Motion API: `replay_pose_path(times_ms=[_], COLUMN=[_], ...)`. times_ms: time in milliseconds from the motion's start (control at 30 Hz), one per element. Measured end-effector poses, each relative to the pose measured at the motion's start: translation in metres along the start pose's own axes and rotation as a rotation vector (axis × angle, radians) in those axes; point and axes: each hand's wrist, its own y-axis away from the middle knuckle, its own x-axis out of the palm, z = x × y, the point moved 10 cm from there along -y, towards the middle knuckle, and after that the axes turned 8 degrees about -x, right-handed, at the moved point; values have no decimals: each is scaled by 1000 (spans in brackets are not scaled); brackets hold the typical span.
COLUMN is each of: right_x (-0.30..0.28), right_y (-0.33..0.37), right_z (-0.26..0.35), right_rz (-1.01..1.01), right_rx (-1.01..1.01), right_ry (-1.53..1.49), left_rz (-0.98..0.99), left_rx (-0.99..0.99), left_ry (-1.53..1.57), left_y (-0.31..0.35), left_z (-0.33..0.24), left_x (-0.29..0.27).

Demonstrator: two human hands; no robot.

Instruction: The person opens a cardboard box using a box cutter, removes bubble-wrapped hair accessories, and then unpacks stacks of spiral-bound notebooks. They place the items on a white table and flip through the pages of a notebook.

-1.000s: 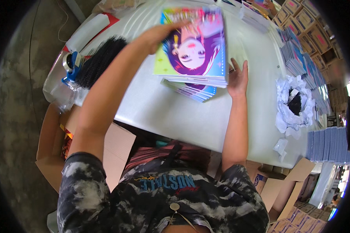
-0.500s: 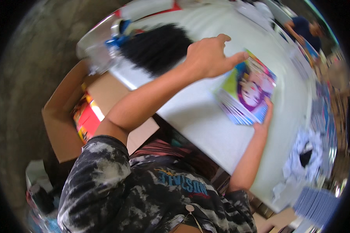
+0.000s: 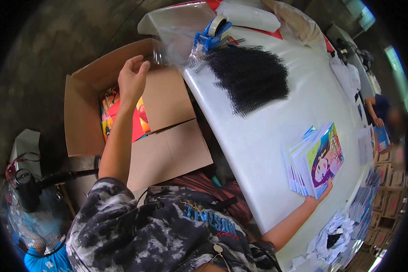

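Note:
My left hand [image 3: 132,81] is raised over an open cardboard box [image 3: 84,77] to the left of the table. Its fingers are loosely bent, the thumb stands apart, and nothing shows in it. Inside the box lie colourful printed booklets [image 3: 143,114] and a red sheet, partly covered by my forearm. On the right, my right hand [image 3: 321,192] grips the lower edge of a fanned stack of booklets [image 3: 324,156] with a cartoon face on the cover. The stack is tilted over the white table [image 3: 254,149]; its fingers are partly hidden behind it.
A pile of black spiral binding coils [image 3: 251,79] lies on the table beside a blue tape dispenser [image 3: 211,36]. Crumpled white material [image 3: 333,233] and more stacks line the right edge. A fan [image 3: 29,195] stands at lower left. Another person [image 3: 381,111] works at far right.
My left hand has moved from beside the booklets leftward to above the box. My right hand still holds the stack. The view has swung to the left.

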Motion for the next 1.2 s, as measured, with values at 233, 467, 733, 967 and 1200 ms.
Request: replay_pose_path(times_ms=[233,467,733,967,1200], right_x=[-5,1,1,-19,-9], right_y=[-2,6,7,-7,-2], right_z=[6,11,14,4,20], right_rz=[91,66,56,24,258], right_rx=[-124,-93,-79,-83,-405], right_ry=[3,65,97,29,250], left_rz=[-147,213,338,-314,89], left_rx=[-71,-808,-859,-443,-615], left_ry=[-233,-306,59,-533,-73], left_y=[-33,23,83,77,54], left_z=[77,252,277,255,279], left_x=[-19,-25,47,15,34])
